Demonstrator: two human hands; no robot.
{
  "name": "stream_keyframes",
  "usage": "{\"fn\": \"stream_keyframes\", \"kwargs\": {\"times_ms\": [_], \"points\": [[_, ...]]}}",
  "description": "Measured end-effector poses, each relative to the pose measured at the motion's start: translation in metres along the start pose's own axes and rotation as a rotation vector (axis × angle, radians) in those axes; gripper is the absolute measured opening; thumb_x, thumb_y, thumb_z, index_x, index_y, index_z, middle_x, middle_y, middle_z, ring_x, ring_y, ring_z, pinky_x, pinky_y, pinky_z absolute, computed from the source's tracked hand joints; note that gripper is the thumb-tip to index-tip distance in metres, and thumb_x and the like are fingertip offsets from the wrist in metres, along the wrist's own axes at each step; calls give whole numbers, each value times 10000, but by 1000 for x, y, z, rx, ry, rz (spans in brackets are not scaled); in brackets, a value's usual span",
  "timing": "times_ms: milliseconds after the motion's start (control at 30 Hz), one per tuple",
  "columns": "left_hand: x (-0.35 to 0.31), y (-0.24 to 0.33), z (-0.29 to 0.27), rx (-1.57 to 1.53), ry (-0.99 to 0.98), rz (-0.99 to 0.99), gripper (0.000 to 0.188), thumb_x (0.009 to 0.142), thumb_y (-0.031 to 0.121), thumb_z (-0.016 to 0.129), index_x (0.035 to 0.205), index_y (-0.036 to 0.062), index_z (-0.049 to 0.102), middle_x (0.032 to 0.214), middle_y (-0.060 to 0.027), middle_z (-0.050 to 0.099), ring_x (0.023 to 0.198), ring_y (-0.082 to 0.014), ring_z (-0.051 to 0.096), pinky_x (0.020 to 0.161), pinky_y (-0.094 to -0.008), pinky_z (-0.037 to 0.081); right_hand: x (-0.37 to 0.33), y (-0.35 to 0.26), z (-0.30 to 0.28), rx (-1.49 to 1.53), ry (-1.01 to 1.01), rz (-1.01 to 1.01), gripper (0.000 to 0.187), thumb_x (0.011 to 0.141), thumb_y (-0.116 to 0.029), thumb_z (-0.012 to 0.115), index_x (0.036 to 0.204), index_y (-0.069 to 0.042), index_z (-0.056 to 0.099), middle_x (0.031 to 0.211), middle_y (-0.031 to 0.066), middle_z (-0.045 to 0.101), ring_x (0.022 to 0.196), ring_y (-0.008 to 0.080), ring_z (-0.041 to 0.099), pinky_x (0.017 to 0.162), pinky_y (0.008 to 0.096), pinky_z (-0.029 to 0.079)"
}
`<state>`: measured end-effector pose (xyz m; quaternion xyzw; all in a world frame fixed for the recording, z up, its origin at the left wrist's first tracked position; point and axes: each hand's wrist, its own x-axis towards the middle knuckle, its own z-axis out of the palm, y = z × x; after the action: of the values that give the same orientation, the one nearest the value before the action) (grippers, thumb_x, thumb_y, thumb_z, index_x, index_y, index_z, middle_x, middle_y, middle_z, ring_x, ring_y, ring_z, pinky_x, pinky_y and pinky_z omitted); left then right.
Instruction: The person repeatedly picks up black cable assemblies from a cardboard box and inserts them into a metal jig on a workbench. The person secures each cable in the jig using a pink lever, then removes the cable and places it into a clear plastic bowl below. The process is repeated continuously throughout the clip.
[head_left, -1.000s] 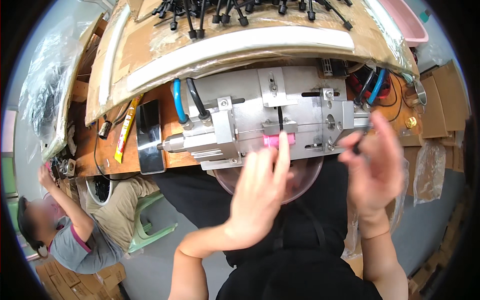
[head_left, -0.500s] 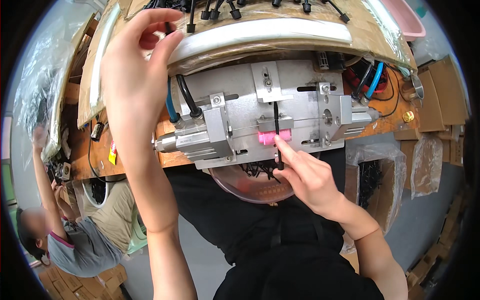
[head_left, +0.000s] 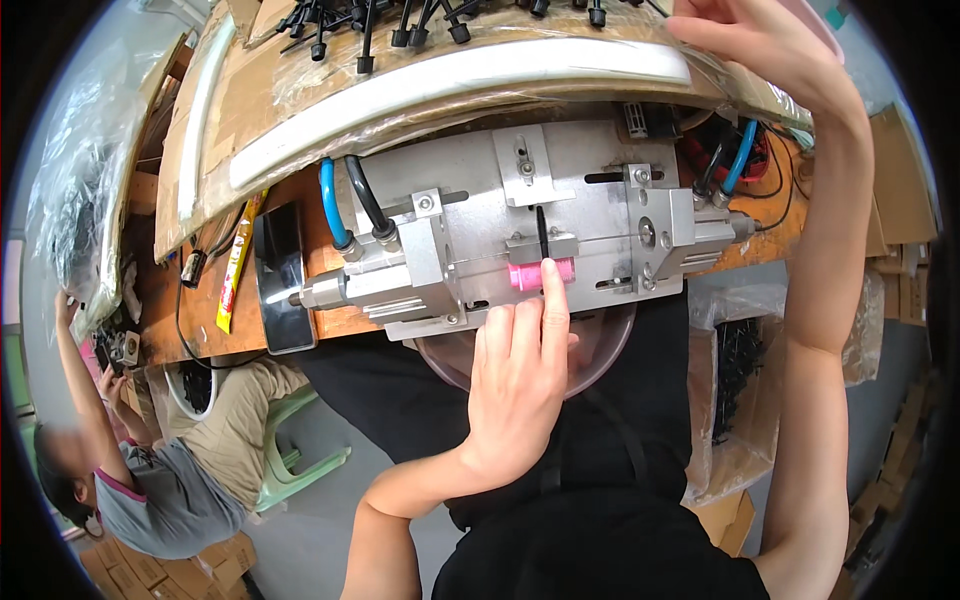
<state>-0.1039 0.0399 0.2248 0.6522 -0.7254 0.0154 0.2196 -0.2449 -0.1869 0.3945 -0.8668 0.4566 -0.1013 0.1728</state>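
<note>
Head view, from where I sit far from the work: I have the left hand (head_left: pixel 515 390) in front of a flat silver metal plate (head_left: pixel 490 190), its index finger stretched out straight and the other fingers loosely bent, closed on nothing that I can see. That fingertip rests at the near end of a thin black rod (head_left: pixel 542 228), which lies over a small grey metal block (head_left: pixel 515 246) and reaches a bright pink block (head_left: pixel 525 277) in the plate's middle. Silver metal cylinders flank the rod, one on the left (head_left: pixel 400 285) and one on the right (head_left: pixel 695 240).

I have the right hand (head_left: pixel 745 45) up at the far right, over the brown cardboard sheet (head_left: pixel 590 28), near a few black capped stems (head_left: pixel 366 50); its fingers are narrow, and I cannot tell whether they hold anything. Below the plate I see a translucent round bowl (head_left: pixel 450 362). On the orange-brown wooden counter (head_left: pixel 345 322) lies a black smartphone (head_left: pixel 282 285), beside a slim yellow packet (head_left: pixel 235 270).
</note>
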Motion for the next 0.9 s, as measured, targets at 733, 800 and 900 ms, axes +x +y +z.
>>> {"fn": "stream_keyframes", "kwargs": {"times_ms": [733, 800, 900], "points": [[171, -103, -91, -51, 31, 79, 117, 883, 38, 629, 994, 32, 666, 874, -48, 588, 696, -111, 504, 697, -251, 459, -144, -23, 173, 301, 436, -494, 514, 773, 72, 698, 1263, 100, 549, 744, 86, 621, 629, 183, 600, 575, 299, 490], [163, -75, -93, -56, 150, 60, 53, 860, 31, 661, 910, 18, 672, 801, -52, 610, 697, -129, 567, 674, -265, 489, -150, -22, 202, 295, 406, -412, 559, 772, 58, 707, 1298, 113, 525, 702, 78, 580, 607, 186, 580, 568, 313, 477], [154, -75, -94, -206, 263, 10, 64, 840, 10, 664, 896, -19, 652, 810, -97, 619, 755, -186, 612, 710, -283, 497, -146, -31, 217, 307, 399, -382, 617, 743, 57, 731, 1319, 107, 515, 721, 93, 577, 594, 200, 566, 570, 320, 477]]}}
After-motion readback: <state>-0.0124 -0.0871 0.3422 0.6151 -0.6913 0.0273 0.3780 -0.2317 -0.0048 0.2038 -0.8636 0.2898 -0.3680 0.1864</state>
